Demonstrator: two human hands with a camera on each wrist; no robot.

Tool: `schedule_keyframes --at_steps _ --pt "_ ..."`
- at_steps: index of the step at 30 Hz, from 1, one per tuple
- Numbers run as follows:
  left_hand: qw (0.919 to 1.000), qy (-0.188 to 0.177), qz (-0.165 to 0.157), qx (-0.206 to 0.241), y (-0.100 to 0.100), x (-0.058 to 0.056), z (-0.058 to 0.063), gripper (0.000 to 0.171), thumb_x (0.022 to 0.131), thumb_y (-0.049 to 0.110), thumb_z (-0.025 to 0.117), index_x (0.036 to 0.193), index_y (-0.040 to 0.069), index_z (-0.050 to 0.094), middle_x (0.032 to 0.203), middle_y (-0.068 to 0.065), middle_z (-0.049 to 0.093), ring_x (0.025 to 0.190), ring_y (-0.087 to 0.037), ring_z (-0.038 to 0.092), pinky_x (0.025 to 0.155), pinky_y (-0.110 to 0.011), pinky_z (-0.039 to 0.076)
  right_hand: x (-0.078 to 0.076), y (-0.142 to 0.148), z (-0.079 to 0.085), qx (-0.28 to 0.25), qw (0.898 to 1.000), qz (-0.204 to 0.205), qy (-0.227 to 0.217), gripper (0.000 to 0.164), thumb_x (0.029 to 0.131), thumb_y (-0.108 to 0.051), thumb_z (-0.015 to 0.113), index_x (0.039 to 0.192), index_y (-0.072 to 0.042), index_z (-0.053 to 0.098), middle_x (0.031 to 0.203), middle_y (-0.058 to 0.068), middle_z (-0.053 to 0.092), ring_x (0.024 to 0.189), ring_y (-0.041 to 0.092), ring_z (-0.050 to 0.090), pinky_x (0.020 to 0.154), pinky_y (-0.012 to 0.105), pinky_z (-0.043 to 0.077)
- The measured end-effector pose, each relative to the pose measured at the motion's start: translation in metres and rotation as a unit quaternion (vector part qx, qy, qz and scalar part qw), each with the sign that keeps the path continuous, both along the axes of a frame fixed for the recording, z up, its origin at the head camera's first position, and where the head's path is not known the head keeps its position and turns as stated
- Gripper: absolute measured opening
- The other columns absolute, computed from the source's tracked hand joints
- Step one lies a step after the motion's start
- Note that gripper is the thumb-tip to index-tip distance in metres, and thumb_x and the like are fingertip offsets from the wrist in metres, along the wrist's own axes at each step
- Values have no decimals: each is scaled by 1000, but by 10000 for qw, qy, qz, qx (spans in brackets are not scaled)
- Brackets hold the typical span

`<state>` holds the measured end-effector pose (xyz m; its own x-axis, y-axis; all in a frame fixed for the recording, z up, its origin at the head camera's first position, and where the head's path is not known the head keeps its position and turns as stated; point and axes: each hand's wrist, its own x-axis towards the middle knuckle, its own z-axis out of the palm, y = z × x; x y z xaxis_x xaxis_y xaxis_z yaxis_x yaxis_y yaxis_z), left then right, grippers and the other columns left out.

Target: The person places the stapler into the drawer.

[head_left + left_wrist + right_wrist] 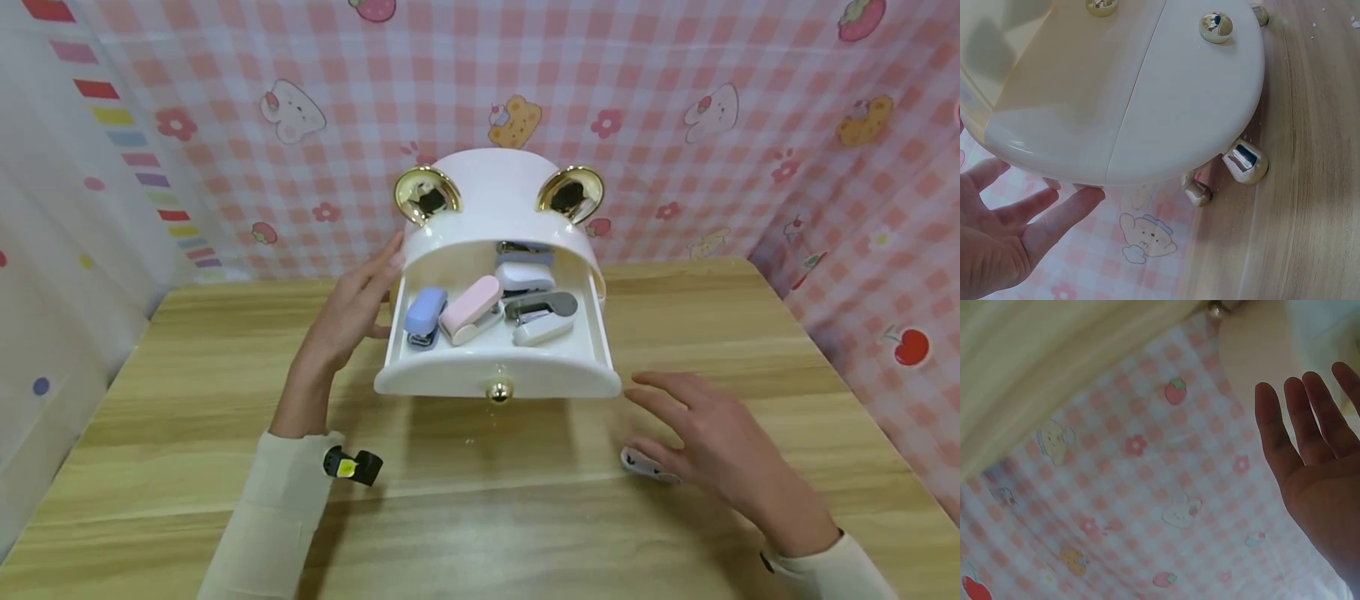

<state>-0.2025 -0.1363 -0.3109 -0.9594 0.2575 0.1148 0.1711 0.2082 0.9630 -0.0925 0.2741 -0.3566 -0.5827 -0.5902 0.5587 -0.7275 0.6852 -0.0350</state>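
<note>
A white storage box (pixel 487 187) with gold ears stands mid-table, its drawer (pixel 442 372) pulled out. Inside lie a blue stapler (pixel 426 310), a pink stapler (pixel 472 307), a grey-and-white stapler (pixel 546 317) and a white stapler (pixel 524 277), with another blue-grey one behind. My left hand (pixel 351 307) lies along the box's left side, fingers extended; the left wrist view has its fingertips right at the white wall (pixel 1054 144). My right hand (pixel 712 442) hovers right of the drawer front, fingers spread and holding nothing. Under its thumb shows a small white object (pixel 647 465), partly hidden.
A gold knob (pixel 499 390) sticks out from the drawer front, and gold feet (pixel 1246 161) carry the box above the wooden table (pixel 465 533). Pink checked cloth (pixel 465 92) hangs behind and along the right side. Small clear specks lie before the box.
</note>
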Motion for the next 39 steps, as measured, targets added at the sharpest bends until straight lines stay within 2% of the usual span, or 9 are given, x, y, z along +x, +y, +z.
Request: schedule_keyframes --at_steps 6,8,10,13,14,21,28,33,39 --pt "10000 -9 0 11 0 -1 1 62 106 51 43 161 25 29 166 11 21 132 -40 48 74 -58 60 9 -2 -22 169 9991 -119 -370 65 103 -61 38 117 -8 74 123 9 66 104 28 65 69 47 58" --pt "10000 -20 9 26 0 -1 1 62 106 50 43 161 25 29 166 11 21 132 -40 48 74 -58 60 12 -3 -27 296 9982 -181 -486 55 101 -58 53 117 -10 74 123 8 66 104 26 65 66 45 59" --pt "10000 -15 13 28 0 -1 1 62 106 50 43 161 25 29 167 9 21 132 -41 48 75 -58 60 14 -3 -31 426 9972 -235 -566 46 93 -50 71 117 -12 74 123 7 67 105 25 65 63 43 58" --pt "10000 -2 9 25 0 -1 2 63 106 50 43 162 23 28 167 9 21 132 -40 48 75 -59 59 17 -4 -34 588 9958 -321 -630 49 74 -34 87 116 -13 74 123 6 68 104 24 65 60 40 58" --pt "10000 3 2 20 0 -1 2 63 106 50 43 162 23 28 167 9 20 132 -40 48 75 -60 59 18 -3 -35 633 9953 -357 -638 49 72 -33 89 116 -14 74 122 5 68 104 23 65 59 39 57" --pt "10000 -10 -6 29 -1 0 1 62 107 49 42 161 25 28 167 10 20 132 -39 48 76 -60 59 22 1 -38 892 9913 -551 -793 48 71 -27 92 115 -20 75 118 2 69 97 21 67 52 31 52" --pt "10000 -24 -38 59 0 2 1 61 107 48 42 161 24 28 167 9 20 133 -39 47 76 -59 60 24 4 -40 1027 9913 -467 -675 45 71 -9 87 113 -21 77 108 -3 71 86 17 69 49 25 47" --pt "10000 -47 -27 37 0 2 1 61 107 49 42 161 25 29 166 9 20 134 -39 46 77 -60 59 23 6 -39 1026 9915 -488 -635 49 70 -6 85 116 -20 76 107 -1 71 85 18 69 47 26 46" --pt "10000 -58 -19 37 0 1 1 61 106 50 43 161 27 29 167 8 20 134 -39 46 77 -60 59 23 6 -38 1011 9923 -422 -570 50 69 -5 86 116 -18 75 108 1 72 85 19 70 50 32 51"
